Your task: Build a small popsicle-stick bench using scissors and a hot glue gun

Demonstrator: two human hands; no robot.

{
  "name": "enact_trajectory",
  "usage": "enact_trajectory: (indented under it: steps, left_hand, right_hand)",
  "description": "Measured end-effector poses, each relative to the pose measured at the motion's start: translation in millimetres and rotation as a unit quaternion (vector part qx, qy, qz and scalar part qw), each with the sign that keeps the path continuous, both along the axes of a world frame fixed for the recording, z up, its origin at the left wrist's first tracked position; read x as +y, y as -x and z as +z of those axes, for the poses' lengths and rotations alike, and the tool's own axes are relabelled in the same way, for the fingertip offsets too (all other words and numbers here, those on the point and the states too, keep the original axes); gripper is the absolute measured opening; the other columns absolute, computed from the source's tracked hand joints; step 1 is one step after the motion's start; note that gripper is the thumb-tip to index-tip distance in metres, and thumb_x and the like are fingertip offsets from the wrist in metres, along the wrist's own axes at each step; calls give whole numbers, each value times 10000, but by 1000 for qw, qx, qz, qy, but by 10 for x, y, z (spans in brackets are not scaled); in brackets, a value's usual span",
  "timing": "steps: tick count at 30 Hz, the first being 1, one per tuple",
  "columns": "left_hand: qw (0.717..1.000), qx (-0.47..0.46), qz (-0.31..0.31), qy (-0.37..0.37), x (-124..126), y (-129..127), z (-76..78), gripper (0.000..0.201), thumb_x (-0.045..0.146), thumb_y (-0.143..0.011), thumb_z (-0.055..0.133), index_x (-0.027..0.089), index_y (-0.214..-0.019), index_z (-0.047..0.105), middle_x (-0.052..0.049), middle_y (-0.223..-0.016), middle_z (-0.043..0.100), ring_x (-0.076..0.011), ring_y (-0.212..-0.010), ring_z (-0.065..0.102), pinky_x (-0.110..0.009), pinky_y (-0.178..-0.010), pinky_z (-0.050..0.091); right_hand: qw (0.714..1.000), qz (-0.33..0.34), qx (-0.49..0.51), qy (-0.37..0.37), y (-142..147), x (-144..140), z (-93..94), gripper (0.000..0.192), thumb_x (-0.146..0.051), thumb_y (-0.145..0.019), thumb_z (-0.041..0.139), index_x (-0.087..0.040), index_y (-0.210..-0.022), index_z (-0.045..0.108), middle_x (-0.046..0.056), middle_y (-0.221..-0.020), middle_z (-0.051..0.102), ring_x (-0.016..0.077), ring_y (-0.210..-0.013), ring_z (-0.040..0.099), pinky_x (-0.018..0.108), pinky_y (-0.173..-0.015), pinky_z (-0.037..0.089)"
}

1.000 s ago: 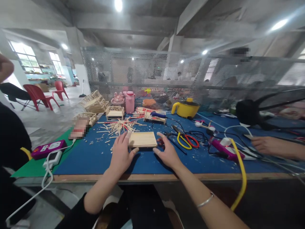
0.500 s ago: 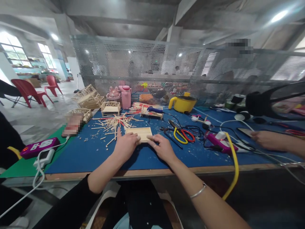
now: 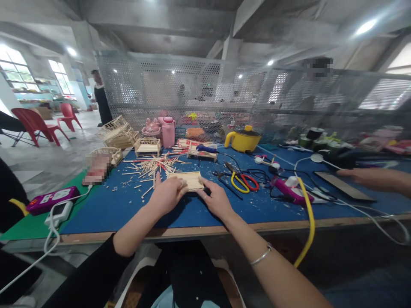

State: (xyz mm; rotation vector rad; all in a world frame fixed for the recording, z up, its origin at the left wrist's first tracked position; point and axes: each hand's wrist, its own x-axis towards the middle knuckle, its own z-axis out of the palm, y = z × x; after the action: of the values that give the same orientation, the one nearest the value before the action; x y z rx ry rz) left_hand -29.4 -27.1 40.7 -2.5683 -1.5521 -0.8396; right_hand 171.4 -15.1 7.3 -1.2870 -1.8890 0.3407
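A flat panel of glued wooden sticks (image 3: 190, 179) lies on the blue table mat (image 3: 122, 205) in front of me. My left hand (image 3: 167, 194) grips its near left edge, thumb on top. My right hand (image 3: 216, 199) holds its near right corner with the fingertips. A scatter of loose wooden sticks (image 3: 154, 166) lies just behind the panel. Scissors with yellow and red handles (image 3: 244, 182) rest to the right of my right hand.
Small stick-built models (image 3: 147, 146) stand at the back left, by a pink jug (image 3: 168, 130) and a yellow pot (image 3: 245, 139). A purple power strip (image 3: 51, 198) lies left. A co-worker's hand (image 3: 353, 173) rests right, near a pink glue gun (image 3: 289, 188) and yellow hose (image 3: 306, 222).
Both my hands closed in on the stick panel and took hold of its near edge. The camera view swung slightly; the co-worker's hand stayed on the right.
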Motion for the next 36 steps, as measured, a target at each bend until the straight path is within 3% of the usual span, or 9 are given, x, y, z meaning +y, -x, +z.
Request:
enact_trajectory:
  steps: [3,5,7,11,13,18,32,34,36]
  left_hand:
    - [990,-130,45,12,-10,216,14,406,409,-902,424,213,-1240,531,-110,-1309,566,-252,-1236,484,-509,-1086,233]
    - [968,-228,95,38,-40,325,-41,459,437,-924,339,174,-1249,527,-125,-1283,583,-244,-1215,508,-421,-1025,358]
    - [948,-279,122,88,-87,360,-133,483,444,-929,307,147,-1232,537,-133,-1198,635,-241,-1137,569,-380,-961,421]
    - [952,-259,91,138,-152,273,-289,585,387,-824,564,143,-1339,430,-121,-1132,667,-243,-1043,621,-360,-900,463]
    - [954,-258,88,127,-150,217,-314,562,338,-776,636,162,-1292,496,-96,-1109,682,-231,-1000,637,-340,-879,477]
    - [944,-287,121,112,-123,137,-312,334,300,-795,621,155,-1093,664,-84,-1069,709,-210,-969,657,-311,-887,486]
    - [953,-251,142,91,-157,87,-305,292,318,-819,585,188,-1056,697,-89,-1099,696,-264,-1061,627,-390,-974,427]
    - [954,-252,138,90,-170,93,-327,376,357,-796,613,203,-1137,649,-89,-1136,682,-269,-1100,605,-405,-993,404]
    - [945,-281,135,96,-174,130,-346,582,431,-767,632,199,-1289,520,-112,-1187,654,-275,-1150,572,-402,-990,400]
  right_hand:
    - [998,-17,53,37,-5,-29,0,739,-414,-760,635,-189,-1409,362,73,-1003,681,200,-878,633,362,-850,488]
    - [997,-3,61,40,-6,-32,-3,703,-383,-750,641,-205,-1386,401,58,-996,685,187,-870,634,340,-849,487]
    - [998,8,49,24,-8,-19,-11,546,-345,-764,616,-215,-1286,525,49,-988,692,183,-857,632,331,-830,484]
    - [999,7,38,6,-19,17,-29,294,-322,-789,574,-194,-1032,682,44,-910,708,180,-801,626,325,-793,473]
    - [999,13,38,5,-25,23,-32,269,-322,-795,569,-195,-998,692,37,-886,710,175,-794,626,315,-786,468]
    - [999,12,44,6,-30,23,-31,266,-335,-778,592,-186,-966,706,32,-816,708,169,-733,626,299,-733,474]
    - [998,9,54,25,-19,34,-20,207,-320,-767,619,-221,-913,728,29,-916,741,200,-859,675,324,-826,489]
    - [998,7,54,25,-14,19,-14,228,-327,-767,613,-214,-932,722,33,-900,737,198,-833,670,325,-807,491]
    - [998,1,60,30,-2,-9,-7,338,-345,-766,612,-214,-1071,677,31,-875,732,189,-796,661,324,-785,490]
